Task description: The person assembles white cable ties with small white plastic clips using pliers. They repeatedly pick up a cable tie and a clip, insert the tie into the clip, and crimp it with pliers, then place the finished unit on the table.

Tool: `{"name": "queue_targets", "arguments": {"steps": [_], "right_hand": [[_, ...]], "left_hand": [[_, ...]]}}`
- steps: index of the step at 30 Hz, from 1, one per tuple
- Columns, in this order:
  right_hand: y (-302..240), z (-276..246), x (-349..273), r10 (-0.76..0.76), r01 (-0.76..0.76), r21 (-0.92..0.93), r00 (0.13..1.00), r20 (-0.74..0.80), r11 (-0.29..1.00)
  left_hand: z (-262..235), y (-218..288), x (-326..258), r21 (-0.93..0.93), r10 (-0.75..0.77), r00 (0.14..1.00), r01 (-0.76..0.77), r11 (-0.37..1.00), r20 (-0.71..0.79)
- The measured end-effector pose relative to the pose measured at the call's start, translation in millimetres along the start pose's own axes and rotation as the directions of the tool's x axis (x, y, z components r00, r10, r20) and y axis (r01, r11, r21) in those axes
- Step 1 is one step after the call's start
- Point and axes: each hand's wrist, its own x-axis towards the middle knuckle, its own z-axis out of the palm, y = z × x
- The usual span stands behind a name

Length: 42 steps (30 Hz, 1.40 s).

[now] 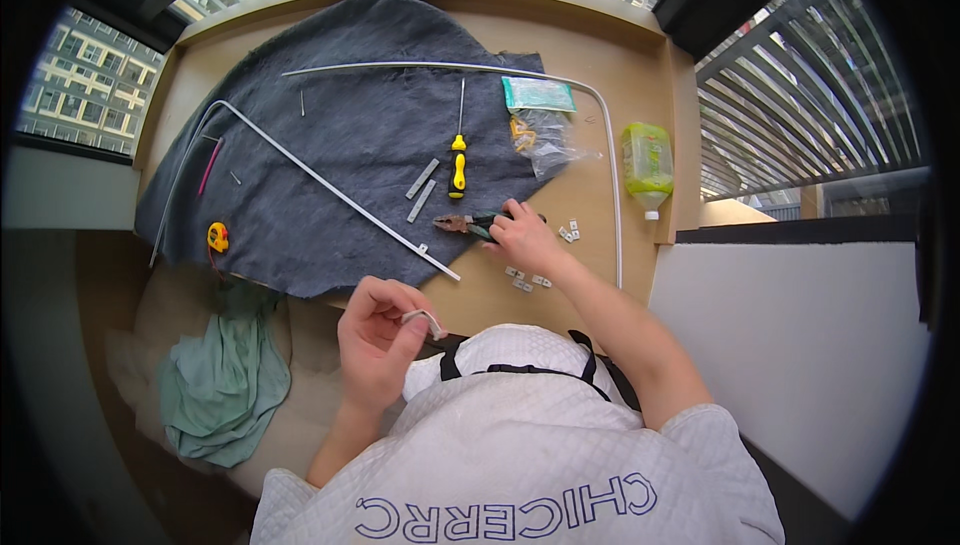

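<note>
My left hand [378,350] is closed in a pinch on a small, pale curved piece [426,323], held in front of my chest. Its exact kind is too small to make out. At the table's near side, my right hand [526,245] grips the handles of a pair of pliers [455,223]. The pliers' rusty jaws point left over the dark cloth, and part of the dark handles hides under my fingers. Small white clips [522,279] lie by my right wrist, with several more white clips [569,232] further right.
On the dark grey cloth [330,75] lie a yellow-black screwdriver [458,167], flat metal strips [422,190], a tape measure [218,237] and a bent white rod [320,180]. Another bent rod [612,165] curves along the right. A packet [540,95] and yellow-green bottle [648,167] sit there.
</note>
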Motion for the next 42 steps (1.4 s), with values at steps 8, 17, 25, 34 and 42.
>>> {"name": "queue_targets", "arguments": {"steps": [8,17,25,34,42], "right_hand": [[11,-4,7,0.007,0.017,0.129,0.984,-0.179,0.991],[-107,-245,-44,0.242,-0.050,0.983,0.970,0.007,0.174],[-128,-267,-64,0.252,0.090,0.967,0.956,-0.152,0.239],[-152,-284,-73,0.134,0.173,0.917,0.963,-0.234,0.361],[-178,-278,-84,0.167,0.240,0.859,0.923,-0.346,0.452]], "left_hand": [[-3,-2,14,0.108,0.121,0.965,-0.149,0.983,0.231],[28,29,30,0.454,0.216,0.922,-0.349,0.820,0.320],[43,43,15,0.261,0.283,0.906,-0.369,0.892,0.315],[25,50,-14,0.109,0.203,0.903,-0.262,0.959,0.379],[25,52,-36,0.185,0.302,0.864,-0.400,0.898,0.402]]}}
